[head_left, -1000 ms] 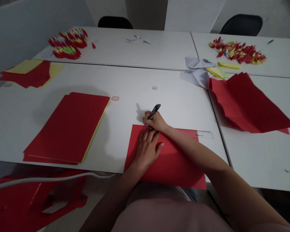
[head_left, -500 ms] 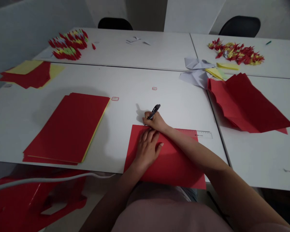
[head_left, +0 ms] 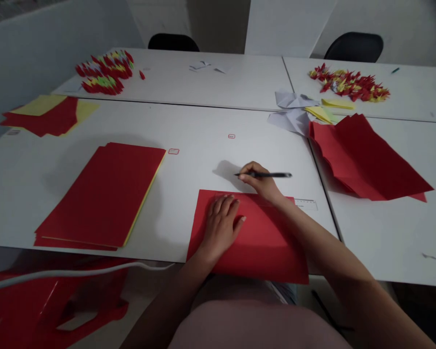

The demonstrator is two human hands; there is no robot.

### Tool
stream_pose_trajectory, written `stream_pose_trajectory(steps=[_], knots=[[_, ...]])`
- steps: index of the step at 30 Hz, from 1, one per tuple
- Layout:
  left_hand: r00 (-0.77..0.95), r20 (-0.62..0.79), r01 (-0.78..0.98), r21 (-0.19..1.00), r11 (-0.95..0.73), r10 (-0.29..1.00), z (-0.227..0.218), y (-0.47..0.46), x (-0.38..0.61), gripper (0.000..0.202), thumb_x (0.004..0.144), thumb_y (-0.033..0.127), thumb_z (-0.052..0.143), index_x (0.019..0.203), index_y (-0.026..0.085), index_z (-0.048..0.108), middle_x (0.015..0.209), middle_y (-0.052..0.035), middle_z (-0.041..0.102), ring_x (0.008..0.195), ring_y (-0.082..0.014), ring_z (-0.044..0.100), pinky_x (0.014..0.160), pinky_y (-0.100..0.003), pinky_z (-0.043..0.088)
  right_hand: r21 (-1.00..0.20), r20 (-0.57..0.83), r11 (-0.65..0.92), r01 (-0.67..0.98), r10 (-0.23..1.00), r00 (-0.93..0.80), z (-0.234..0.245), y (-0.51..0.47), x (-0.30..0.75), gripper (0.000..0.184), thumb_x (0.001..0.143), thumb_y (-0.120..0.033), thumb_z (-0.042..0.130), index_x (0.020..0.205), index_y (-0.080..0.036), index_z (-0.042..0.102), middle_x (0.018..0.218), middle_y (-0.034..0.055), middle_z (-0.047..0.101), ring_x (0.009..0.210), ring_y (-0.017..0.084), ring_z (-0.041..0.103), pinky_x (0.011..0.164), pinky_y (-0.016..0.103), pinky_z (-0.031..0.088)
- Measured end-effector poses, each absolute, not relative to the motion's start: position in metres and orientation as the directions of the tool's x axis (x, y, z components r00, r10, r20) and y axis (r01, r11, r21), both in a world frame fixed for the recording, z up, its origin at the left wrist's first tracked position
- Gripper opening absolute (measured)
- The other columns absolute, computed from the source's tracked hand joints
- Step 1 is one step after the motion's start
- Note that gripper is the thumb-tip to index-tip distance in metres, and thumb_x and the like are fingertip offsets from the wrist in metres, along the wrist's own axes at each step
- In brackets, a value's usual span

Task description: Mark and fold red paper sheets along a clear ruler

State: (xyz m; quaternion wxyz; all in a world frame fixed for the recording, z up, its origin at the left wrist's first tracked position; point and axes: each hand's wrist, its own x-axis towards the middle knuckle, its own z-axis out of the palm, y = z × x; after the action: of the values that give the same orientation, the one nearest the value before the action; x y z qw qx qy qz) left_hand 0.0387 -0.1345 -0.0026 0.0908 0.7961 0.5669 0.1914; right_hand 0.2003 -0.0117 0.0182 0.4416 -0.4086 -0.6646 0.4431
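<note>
A red sheet of paper lies at the table's front edge, in front of my body. My left hand rests flat on its left part, fingers stretched toward the top edge. A clear ruler lies along that top edge, its right end sticking out past the sheet; my left fingertips are at its left end. My right hand is closed around a black pen just beyond the paper's top edge. The pen's tip points left and its shaft lies nearly level, above the white tabletop.
To the left sits a stack of red and yellow paper. Creased red sheets and folded white paper lie on the right. Farther back are folded red and yellow pieces and a similar cluster. A white cable crosses a red stool.
My right hand has moved right and lifted the pen from the paper's top edge, tipping it from steep to nearly level. My left hand has stayed in place.
</note>
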Motion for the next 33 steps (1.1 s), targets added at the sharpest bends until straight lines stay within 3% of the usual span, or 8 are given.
stream_pose_trajectory(steps=[4,6,9,13,17,22,27,33], knots=[[0.28,0.206,0.876,0.345,-0.338,0.938,-0.002,-0.136,0.038,0.04,0.097,0.035,0.055,0.133,0.017,0.056,0.141,-0.0106,0.056,0.132,-0.0304,0.046,0.112,-0.05,0.036,-0.787,0.221,0.387,0.481,0.904,-0.366,0.016,-0.055,0.265,0.021,0.094,-0.04,0.059,0.097,-0.024,0.072,0.096,0.0044,0.074,0.09,0.019,0.069,0.083,0.033,0.053],[0.276,0.2,0.879,0.344,-0.331,0.94,-0.002,-0.136,0.038,0.039,0.096,0.034,0.057,0.131,0.018,0.057,0.14,-0.0102,0.057,0.13,-0.0303,0.048,0.111,-0.051,0.037,-0.696,0.273,0.468,0.544,0.874,-0.402,0.01,-0.076,0.293,0.024,0.097,-0.038,0.055,0.103,-0.024,0.073,0.101,0.0069,0.074,0.093,0.021,0.069,0.086,0.037,0.054],[0.273,0.206,0.876,0.351,-0.331,0.94,-0.002,-0.138,0.039,0.036,0.096,0.033,0.057,0.129,0.02,0.059,0.138,-0.0103,0.058,0.128,-0.0306,0.049,0.108,-0.052,0.039,-0.558,0.31,0.516,0.65,0.856,-0.413,-0.002,-0.1,0.321,0.03,0.101,-0.032,0.044,0.116,-0.027,0.07,0.118,0.0083,0.071,0.114,0.026,0.064,0.096,0.046,0.052],[0.276,0.238,0.856,0.38,-0.351,0.931,0.0,-0.139,0.037,0.032,0.095,0.028,0.058,0.125,0.021,0.061,0.135,-0.011,0.059,0.125,-0.0305,0.052,0.104,-0.052,0.042,-0.505,0.276,0.514,0.693,0.857,-0.435,-0.012,-0.115,0.331,0.038,0.102,-0.022,0.037,0.129,-0.029,0.063,0.136,0.008,0.063,0.128,0.025,0.056,0.104,0.05,0.049],[0.24,0.303,0.823,0.441,-0.359,0.922,0.001,-0.14,0.016,0.028,0.097,0.022,0.052,0.123,0.02,0.063,0.131,-0.0111,0.061,0.122,-0.0279,0.055,0.103,-0.048,0.046,-0.45,0.305,0.542,0.709,0.84,-0.449,-0.013,-0.116,0.329,0.038,0.102,-0.018,0.037,0.128,-0.026,0.063,0.132,0.0092,0.065,0.125,0.026,0.058,0.102,0.051,0.05],[0.074,0.356,0.852,0.463,-0.244,0.931,0.0,-0.141,-0.041,0.027,0.096,0.017,0.045,0.114,0.019,0.066,0.12,-0.011,0.067,0.114,-0.0268,0.06,0.099,-0.047,0.048,-0.383,0.305,0.587,0.714,0.809,-0.502,-0.009,-0.111,0.331,0.038,0.1,-0.016,0.039,0.129,-0.023,0.063,0.129,0.0115,0.067,0.122,0.027,0.06,0.098,0.049,0.052],[0.184,0.318,0.822,0.469,-0.323,0.93,0.0,-0.147,-0.07,0.03,0.096,0.017,0.043,0.112,0.023,0.068,0.122,-0.0057,0.069,0.12,-0.0236,0.058,0.105,-0.045,0.045,-0.296,0.321,0.622,0.725,0.779,-0.538,-0.006,-0.109,0.332,0.038,0.099,-0.014,0.042,0.129,-0.02,0.063,0.126,0.012,0.069,0.116,0.028,0.062,0.094,0.046,0.053],[0.254,0.192,0.88,0.361,-0.309,0.948,0.005,-0.151,-0.061,0.032,0.098,0.026,0.046,0.124,0.026,0.064,0.137,-0.0049,0.063,0.132,-0.028,0.049,0.105,-0.05,0.037,-0.201,0.385,0.63,0.75,0.755,-0.531,-0.007,-0.096,0.328,0.034,0.094,-0.012,0.046,0.12,-0.017,0.067,0.113,0.0141,0.073,0.104,0.029,0.066,0.082,0.042,0.053]])
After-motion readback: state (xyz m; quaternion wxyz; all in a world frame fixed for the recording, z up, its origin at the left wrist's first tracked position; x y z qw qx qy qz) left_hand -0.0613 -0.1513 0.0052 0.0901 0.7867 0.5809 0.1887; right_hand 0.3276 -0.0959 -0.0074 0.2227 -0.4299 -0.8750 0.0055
